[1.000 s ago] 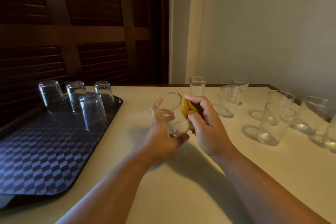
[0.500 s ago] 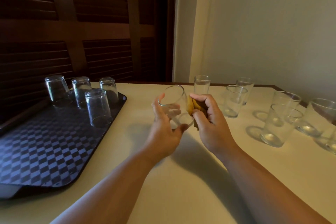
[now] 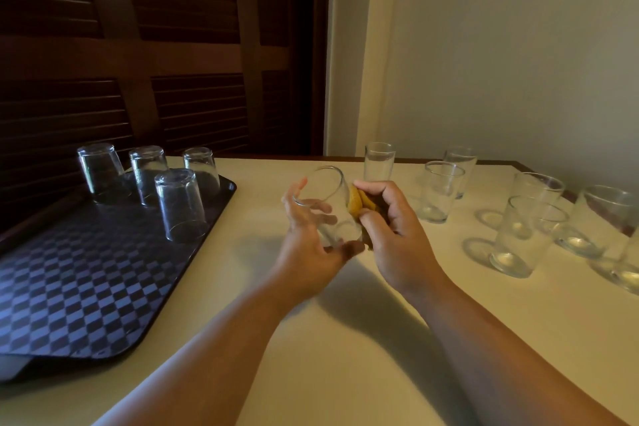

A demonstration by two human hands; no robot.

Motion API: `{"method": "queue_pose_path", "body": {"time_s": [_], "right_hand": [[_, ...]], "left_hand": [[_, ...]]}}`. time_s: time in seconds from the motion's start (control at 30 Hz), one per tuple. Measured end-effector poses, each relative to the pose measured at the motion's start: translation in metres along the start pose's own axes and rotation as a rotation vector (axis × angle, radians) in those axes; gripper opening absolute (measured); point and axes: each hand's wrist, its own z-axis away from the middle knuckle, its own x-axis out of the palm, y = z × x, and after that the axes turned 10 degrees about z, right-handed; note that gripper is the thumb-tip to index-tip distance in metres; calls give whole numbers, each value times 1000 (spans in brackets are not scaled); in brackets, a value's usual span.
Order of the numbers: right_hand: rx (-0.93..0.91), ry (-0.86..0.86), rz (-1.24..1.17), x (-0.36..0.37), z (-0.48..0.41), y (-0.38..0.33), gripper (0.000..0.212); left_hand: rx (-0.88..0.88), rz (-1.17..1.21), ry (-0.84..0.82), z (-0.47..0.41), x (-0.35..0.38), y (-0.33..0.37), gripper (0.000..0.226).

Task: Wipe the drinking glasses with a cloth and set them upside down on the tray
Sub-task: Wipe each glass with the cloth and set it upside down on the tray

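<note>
Cradling a tilted drinking glass [image 3: 328, 204] in the left hand [image 3: 307, 245], fingers curled round its lower body, a person presses a folded yellow cloth [image 3: 359, 204] against its outer wall with the right hand [image 3: 397, 239], thumb and fingers pinching the fabric. The drinking glass is held clear of the table [image 3: 328, 356], its mouth angled up and to the left. That hold looks meant to let the left hand turn it while the cloth rubs the side. It sits directly between the two hands, gripped by one and touched by the cloth in the other. Well to the left of the left hand, four glasses [image 3: 179, 204] stand mouth-down at the far end of a checkered tray [image 3: 86, 287], apparently finished, with bare tray nearer the person for more. Beyond and to the right of the right hand, several upright glasses [image 3: 439, 190] stand on the table, seemingly yet to be wiped.
</note>
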Motion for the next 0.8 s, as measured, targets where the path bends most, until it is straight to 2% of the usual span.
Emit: {"method": "queue_pose_path", "body": {"time_s": [0.1,0.27,0.43,0.6,0.8], "right_hand": [[-79,40,-72,2,2,-7,32],[45,-19,13,-2,-3,6,27],[-57,12,-107,3,1,-6,33],[70,-17,-19,-3,-4,6,26],[-12,13,-139,4,1,-4,33]], "left_hand": [[-13,-17,-85,2,3,-2,114],[53,-42,57,-1,0,0,118],[0,-70,-56,3,1,-2,111],[86,-6,99,1,3,-2,107],[35,-39,-8,5,2,-7,108]]}}
